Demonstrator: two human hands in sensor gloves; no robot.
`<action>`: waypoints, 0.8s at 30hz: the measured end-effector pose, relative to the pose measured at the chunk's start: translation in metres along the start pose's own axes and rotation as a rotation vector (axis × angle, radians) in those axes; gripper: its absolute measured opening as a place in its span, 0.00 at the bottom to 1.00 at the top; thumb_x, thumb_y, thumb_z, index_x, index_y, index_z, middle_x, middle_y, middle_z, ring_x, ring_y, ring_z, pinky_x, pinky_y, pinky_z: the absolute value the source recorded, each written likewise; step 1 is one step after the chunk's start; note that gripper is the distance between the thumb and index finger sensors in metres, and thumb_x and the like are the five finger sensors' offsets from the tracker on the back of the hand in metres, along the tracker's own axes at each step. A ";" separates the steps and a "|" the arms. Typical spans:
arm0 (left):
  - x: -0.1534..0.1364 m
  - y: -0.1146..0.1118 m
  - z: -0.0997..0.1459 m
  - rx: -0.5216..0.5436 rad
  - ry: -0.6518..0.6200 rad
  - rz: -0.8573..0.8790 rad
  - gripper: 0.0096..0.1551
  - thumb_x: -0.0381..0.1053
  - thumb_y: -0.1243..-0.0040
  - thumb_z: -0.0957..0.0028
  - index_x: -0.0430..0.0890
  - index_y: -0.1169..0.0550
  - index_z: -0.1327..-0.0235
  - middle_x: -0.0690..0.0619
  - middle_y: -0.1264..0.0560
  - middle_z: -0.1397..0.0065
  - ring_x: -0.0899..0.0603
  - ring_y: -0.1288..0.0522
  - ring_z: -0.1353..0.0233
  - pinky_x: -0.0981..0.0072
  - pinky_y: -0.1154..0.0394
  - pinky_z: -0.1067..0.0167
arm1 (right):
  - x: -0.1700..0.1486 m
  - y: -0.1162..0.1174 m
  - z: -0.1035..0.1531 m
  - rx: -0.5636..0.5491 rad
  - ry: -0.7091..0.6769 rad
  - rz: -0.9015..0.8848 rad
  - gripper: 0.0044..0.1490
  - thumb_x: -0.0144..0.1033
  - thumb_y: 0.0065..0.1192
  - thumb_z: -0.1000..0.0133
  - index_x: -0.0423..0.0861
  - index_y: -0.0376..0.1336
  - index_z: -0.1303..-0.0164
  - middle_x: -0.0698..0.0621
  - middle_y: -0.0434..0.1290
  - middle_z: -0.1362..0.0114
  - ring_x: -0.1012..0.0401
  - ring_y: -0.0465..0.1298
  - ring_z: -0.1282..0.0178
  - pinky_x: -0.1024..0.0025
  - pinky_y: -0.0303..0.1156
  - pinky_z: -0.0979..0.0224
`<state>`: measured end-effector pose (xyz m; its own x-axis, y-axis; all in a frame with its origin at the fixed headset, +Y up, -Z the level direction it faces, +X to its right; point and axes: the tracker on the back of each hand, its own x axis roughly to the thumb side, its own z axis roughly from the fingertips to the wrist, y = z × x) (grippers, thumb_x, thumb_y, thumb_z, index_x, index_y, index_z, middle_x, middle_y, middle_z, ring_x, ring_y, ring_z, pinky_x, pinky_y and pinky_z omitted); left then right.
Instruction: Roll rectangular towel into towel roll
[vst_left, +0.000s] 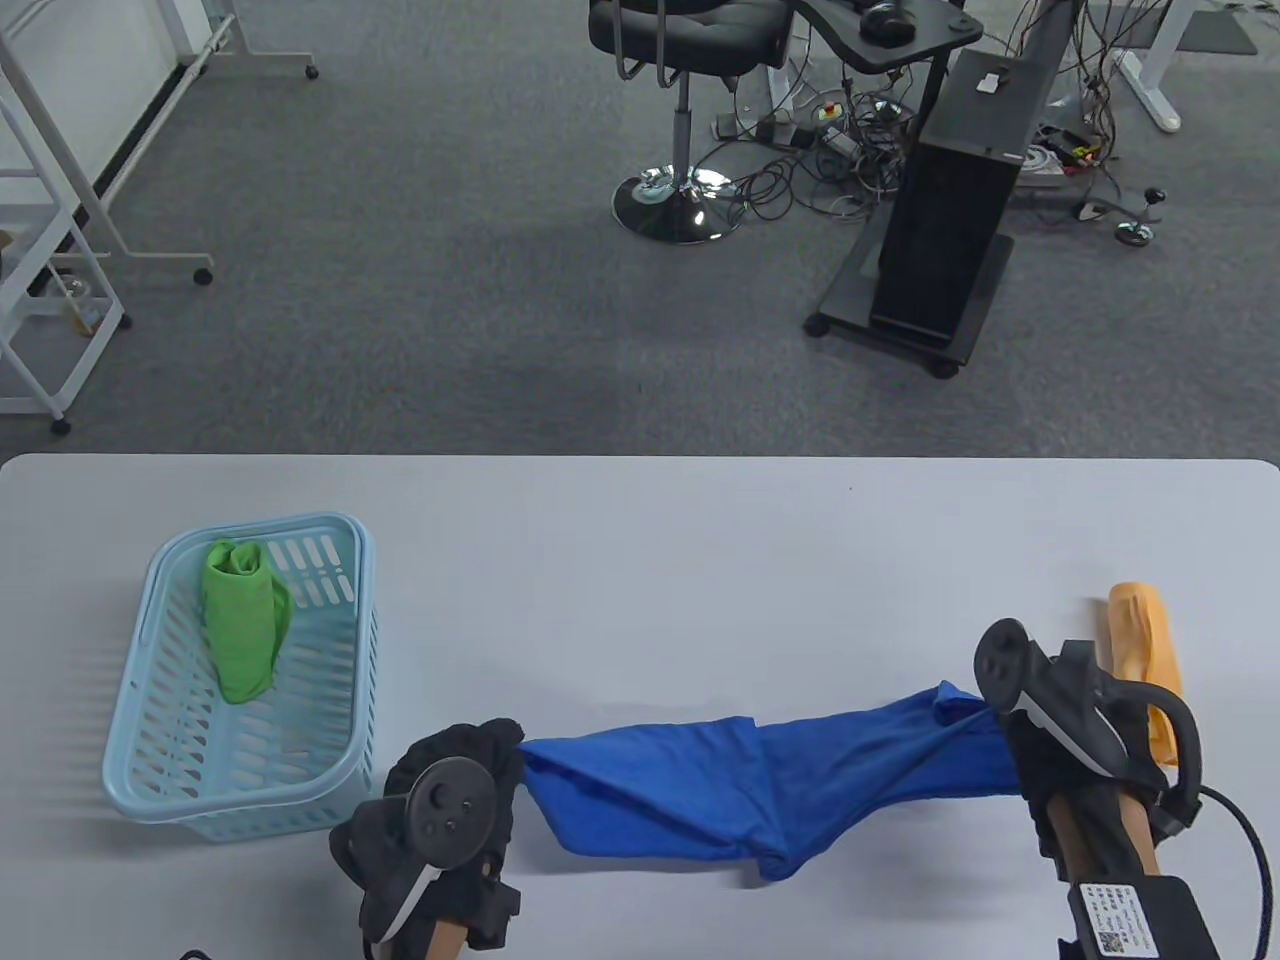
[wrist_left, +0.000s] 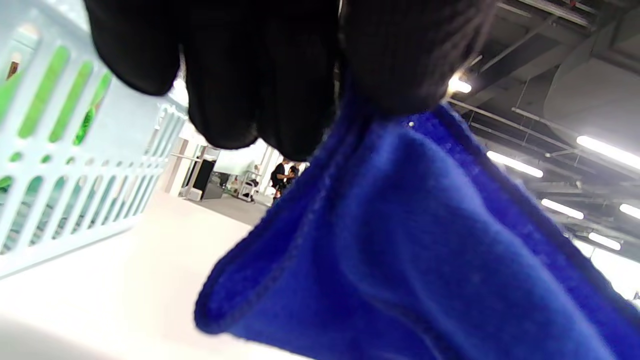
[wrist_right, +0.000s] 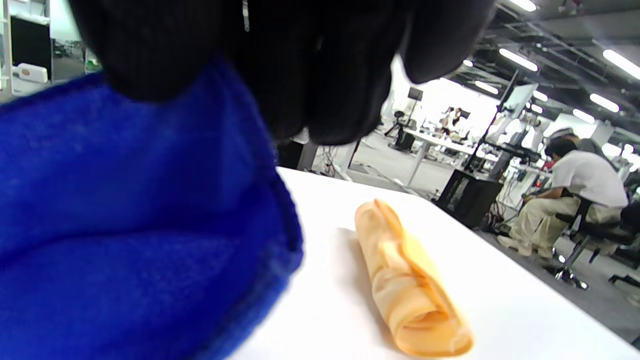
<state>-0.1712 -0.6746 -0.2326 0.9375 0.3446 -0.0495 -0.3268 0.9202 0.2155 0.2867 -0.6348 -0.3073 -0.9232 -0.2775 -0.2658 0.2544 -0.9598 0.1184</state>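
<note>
Near the front edge of the table (vst_left: 640, 520), you have the blue towel (vst_left: 740, 780) stretched between your two hands, sagging in loose folds in the middle, where its lower edge appears to touch the tabletop. Your left hand (vst_left: 450, 790) grips the towel's left end; the left wrist view shows the gloved fingers (wrist_left: 260, 85) curled and bunched together, pinching the cloth (wrist_left: 400, 240) against the thumb. Your right hand (vst_left: 1060, 720) holds the right end; in the right wrist view its fingers (wrist_right: 320, 70) are curled and close together over the blue fabric (wrist_right: 125, 210), clamping it. The towel is unrolled, crumpled rather than flat.

A light blue basket (vst_left: 330, 770) stands just left of your left hand, with a rolled green towel (vst_left: 243, 620) lying inside it. A rolled orange towel (vst_left: 1145, 640) lies on the table just beyond your right hand, apart from the blue one; it shows clearly in the right wrist view (wrist_right: 410, 285).
</note>
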 end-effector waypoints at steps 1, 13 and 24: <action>0.005 0.003 0.000 0.006 -0.004 -0.025 0.22 0.53 0.34 0.57 0.54 0.13 0.50 0.46 0.13 0.46 0.36 0.17 0.37 0.37 0.27 0.39 | 0.000 -0.003 0.001 -0.033 -0.001 0.018 0.27 0.42 0.63 0.62 0.53 0.73 0.52 0.51 0.75 0.42 0.52 0.78 0.42 0.44 0.64 0.27; 0.050 0.110 -0.042 0.109 0.049 -0.285 0.22 0.52 0.34 0.57 0.54 0.14 0.49 0.48 0.11 0.51 0.39 0.15 0.40 0.40 0.26 0.39 | -0.006 -0.019 -0.006 -0.037 0.062 0.050 0.28 0.32 0.61 0.59 0.51 0.69 0.46 0.48 0.74 0.40 0.52 0.79 0.42 0.44 0.64 0.27; -0.026 0.163 -0.076 0.133 0.377 -0.220 0.22 0.50 0.34 0.57 0.52 0.14 0.49 0.48 0.11 0.51 0.39 0.15 0.40 0.39 0.26 0.39 | -0.056 -0.012 -0.013 -0.120 0.219 0.037 0.28 0.39 0.62 0.61 0.47 0.71 0.50 0.51 0.79 0.52 0.54 0.82 0.54 0.46 0.69 0.31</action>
<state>-0.2576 -0.5198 -0.2700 0.8657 0.2095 -0.4546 -0.0831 0.9558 0.2822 0.3386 -0.6082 -0.3064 -0.8315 -0.3025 -0.4659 0.3315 -0.9432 0.0208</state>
